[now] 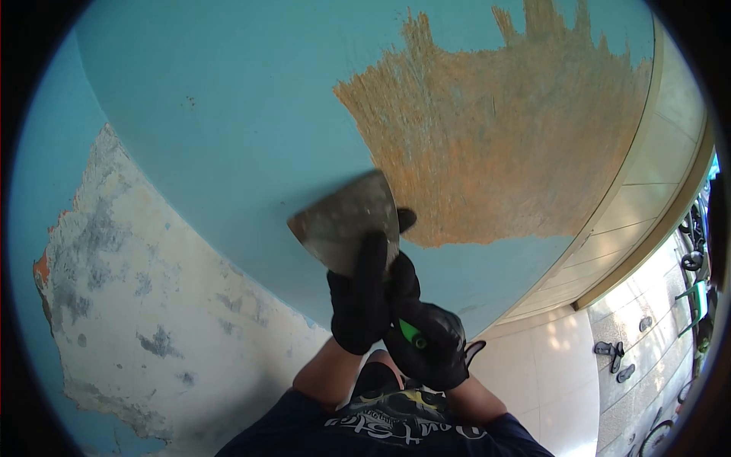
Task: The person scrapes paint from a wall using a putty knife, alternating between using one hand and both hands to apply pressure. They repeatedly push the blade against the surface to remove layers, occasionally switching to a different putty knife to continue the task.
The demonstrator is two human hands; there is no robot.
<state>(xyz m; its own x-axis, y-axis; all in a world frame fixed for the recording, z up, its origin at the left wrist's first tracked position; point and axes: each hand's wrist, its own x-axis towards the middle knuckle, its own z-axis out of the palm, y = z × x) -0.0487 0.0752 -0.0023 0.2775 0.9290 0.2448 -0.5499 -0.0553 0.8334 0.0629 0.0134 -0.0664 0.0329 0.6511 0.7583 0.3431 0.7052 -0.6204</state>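
A wide putty knife (349,217) with a worn, spotted metal blade lies against or just off the blue painted wall (251,152). My right hand (430,343), in a black glove, is wrapped round its green handle (412,333), most of which is hidden. Also gloved in black, my left hand (356,308) presses its fingers onto the lower part of the blade. The blade's wide edge points up and left, beside a large scraped brown patch (495,145) with ragged edges.
To the left, a white and grey patch of bared wall (137,289) has rough, peeling borders. A cream panelled surface (647,190) runs along the right. Beyond the pale tiled floor (544,373) lie sandals (611,352), with bicycle parts at the far right.
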